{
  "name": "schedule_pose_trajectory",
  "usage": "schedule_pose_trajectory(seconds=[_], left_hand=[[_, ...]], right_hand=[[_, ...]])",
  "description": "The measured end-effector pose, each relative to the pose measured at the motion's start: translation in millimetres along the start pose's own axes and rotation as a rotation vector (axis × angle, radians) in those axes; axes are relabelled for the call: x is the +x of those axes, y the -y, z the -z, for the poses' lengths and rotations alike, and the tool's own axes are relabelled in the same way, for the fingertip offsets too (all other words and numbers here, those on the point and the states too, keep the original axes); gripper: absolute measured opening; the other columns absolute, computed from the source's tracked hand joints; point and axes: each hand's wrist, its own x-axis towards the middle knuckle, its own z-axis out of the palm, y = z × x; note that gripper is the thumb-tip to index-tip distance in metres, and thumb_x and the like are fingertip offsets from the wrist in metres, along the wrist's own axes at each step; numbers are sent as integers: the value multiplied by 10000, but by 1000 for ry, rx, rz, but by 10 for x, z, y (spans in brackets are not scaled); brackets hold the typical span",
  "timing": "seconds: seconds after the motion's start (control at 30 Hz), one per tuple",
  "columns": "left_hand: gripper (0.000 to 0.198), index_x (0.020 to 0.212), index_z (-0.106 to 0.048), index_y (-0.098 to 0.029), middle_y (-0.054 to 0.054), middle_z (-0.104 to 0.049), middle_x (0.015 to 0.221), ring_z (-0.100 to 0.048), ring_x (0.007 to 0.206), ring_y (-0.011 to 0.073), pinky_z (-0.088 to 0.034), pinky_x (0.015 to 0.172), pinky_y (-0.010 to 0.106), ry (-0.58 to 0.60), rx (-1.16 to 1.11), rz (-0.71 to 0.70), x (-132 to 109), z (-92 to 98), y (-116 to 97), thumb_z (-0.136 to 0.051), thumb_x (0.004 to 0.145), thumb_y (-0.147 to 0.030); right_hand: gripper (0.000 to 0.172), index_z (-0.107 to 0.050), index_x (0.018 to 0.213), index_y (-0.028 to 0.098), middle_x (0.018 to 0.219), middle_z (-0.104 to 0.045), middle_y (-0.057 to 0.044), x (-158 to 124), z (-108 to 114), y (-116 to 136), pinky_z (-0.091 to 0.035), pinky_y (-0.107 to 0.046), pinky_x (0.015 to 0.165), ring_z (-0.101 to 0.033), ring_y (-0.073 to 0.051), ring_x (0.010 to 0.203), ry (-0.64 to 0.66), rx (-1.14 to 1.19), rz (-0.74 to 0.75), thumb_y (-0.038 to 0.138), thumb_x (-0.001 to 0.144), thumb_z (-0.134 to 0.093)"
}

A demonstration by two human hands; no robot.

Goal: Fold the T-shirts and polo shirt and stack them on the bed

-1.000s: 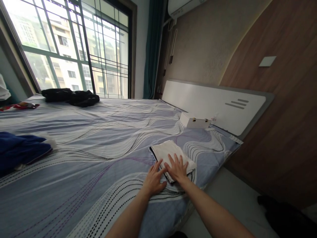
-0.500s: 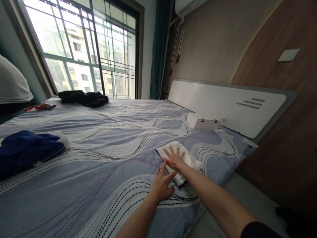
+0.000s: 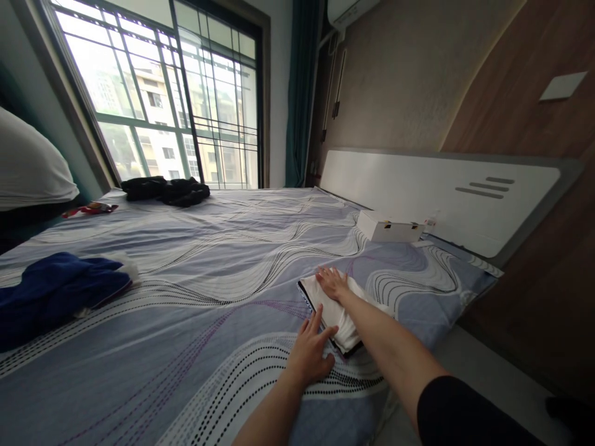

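A folded white garment with a dark edge (image 3: 346, 325) lies flat near the bed's right front side. My right hand (image 3: 332, 284) rests on its far part, fingers spread flat and palm down. At the garment's left edge is my left hand (image 3: 310, 353), its fingers apart and the index fingertip touching the cloth. Neither hand grips anything. Part of the garment is hidden under my right hand and forearm.
The bed (image 3: 186, 353) has a blue-grey wavy-patterned sheet. A blue garment (image 3: 65, 288) lies at left, black clothing (image 3: 167, 191) by the window, and a red packet (image 3: 90, 209) near a person in white (image 3: 32, 164). A white box (image 3: 388, 228) stands by the headboard (image 3: 418, 179).
My right hand has slid toward the garment's far edge, away from my left hand. The left hand stays at the left edge. The view has shifted slightly.
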Motion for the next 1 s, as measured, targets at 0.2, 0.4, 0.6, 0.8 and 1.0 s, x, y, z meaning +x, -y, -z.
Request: schedule_pose_trajectory(seconds=[0.2,0.4,0.6,0.8,1.0], left_hand=[[703,1320,-582,-315,30,11,1700,-191,1528,352,-201,1217,537,-25,6,2,7,10,-8,-652,636,-168],[708,1337,-567,-320,19,-27,1702,-179,1532,344,-195,1218,544,-2,38,-18,11,-11,-9,-629,653,-150],[644,1297,-587,-304,28,-21,1701,-182,1537,302,-211,1219,505,-36,46,-40,7,-15,7,-611,669,-160],[819,1500,-405,-312,39,-26,1696,-173,1539,297,-204,1224,510,-14,136,23,-73,-16,-145,-543,714,-132],[625,1524,-398,-273,80,-303,1640,-205,1531,285,-117,1247,528,-25,218,215,-669,-17,-238,-441,905,-351]], right_hand=[[663,-172,1602,310,1691,-66,-46,-385,7,-268,8,-703,1140,-23,-353,1531,-180,-44,-104,594,1004,-151],[704,-224,1582,382,1683,-129,-23,-1014,-252,-511,-188,-727,1099,-238,-399,1473,-138,-19,-235,703,955,-241],[603,-282,1564,391,1660,-230,-31,-1475,-468,-362,-125,-745,1108,-130,-376,1511,-326,-141,-115,585,993,-295],[552,-350,1520,447,1629,-313,-10,-1564,-502,-346,-179,-763,1088,-179,-354,1500,-315,-66,-108,606,996,-279],[529,-349,1518,452,1627,-315,3,-1619,-400,-296,-195,-743,1097,-206,-338,1488,-279,-121,-167,581,1013,-256]])
